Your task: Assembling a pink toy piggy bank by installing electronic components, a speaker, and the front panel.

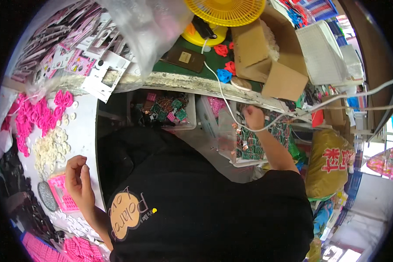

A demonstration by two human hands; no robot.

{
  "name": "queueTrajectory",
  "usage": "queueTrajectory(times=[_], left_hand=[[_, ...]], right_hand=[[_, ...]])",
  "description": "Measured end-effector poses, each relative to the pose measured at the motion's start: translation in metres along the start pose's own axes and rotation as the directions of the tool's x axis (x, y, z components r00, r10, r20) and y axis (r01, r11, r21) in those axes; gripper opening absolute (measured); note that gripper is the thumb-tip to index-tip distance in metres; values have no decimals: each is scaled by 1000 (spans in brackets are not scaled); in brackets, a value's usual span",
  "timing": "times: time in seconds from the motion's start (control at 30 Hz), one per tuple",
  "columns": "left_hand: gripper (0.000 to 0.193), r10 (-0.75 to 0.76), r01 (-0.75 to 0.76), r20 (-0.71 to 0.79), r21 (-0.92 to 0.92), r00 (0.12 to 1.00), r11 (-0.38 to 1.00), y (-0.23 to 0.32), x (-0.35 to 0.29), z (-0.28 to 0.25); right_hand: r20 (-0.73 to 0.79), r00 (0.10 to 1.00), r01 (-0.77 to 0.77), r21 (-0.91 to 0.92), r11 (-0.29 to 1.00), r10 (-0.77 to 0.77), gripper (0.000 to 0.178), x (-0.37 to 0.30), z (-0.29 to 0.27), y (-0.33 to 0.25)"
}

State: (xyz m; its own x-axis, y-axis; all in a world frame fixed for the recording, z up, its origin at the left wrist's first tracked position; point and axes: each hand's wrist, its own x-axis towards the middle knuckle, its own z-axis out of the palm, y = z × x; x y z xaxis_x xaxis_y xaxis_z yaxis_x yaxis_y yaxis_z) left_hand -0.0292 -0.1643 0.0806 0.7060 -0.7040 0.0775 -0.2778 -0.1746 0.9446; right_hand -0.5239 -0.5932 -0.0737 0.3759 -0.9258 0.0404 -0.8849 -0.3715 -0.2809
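Note:
My left hand (78,180) is raised at the edge of the white side table, loosely curled, thumb apart from the fingers, with nothing visible in it. Beside it lie a pink plastic keypad sheet (62,192), a grey oval object (47,196) and a pile of small cream discs (51,148). My right hand (254,118) is closed at the far edge of a white basket (249,163) filled with green circuit boards (251,150) and thin wires. Whatever its fingers hold, if anything, I cannot make out. A white cord (225,99) passes close by this hand.
Bright pink plastic parts (41,114) heap on the left table. A tub of wired parts (179,111) sits under the bench. On the bench are a yellow fan (226,11), a brown wallet-like case (183,59) and a cardboard box (251,54). A yellow sack (329,163) stands right.

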Motion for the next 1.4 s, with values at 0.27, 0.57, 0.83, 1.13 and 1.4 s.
queueTrajectory(times=[0.27,0.57,0.83,1.13,1.4], left_hand=[[16,16,-14,35,-38,999,999,-2,10,-8],[14,60,-59,83,-15,995,998,7,13,-1],[13,60,-61,115,5,992,998,7,17,8],[12,84,-90,106,54,991,994,12,13,11],[11,86,-88,68,24,994,996,4,9,8]], right_hand=[[-372,700,-704,-222,674,609,48,-86,-84,144],[28,549,-836,-4,549,835,98,-135,-82,280],[-160,441,-897,-110,428,883,106,-150,-79,292],[86,598,-707,524,474,797,72,-144,-142,120],[89,533,-844,133,520,842,57,-127,-135,234]])
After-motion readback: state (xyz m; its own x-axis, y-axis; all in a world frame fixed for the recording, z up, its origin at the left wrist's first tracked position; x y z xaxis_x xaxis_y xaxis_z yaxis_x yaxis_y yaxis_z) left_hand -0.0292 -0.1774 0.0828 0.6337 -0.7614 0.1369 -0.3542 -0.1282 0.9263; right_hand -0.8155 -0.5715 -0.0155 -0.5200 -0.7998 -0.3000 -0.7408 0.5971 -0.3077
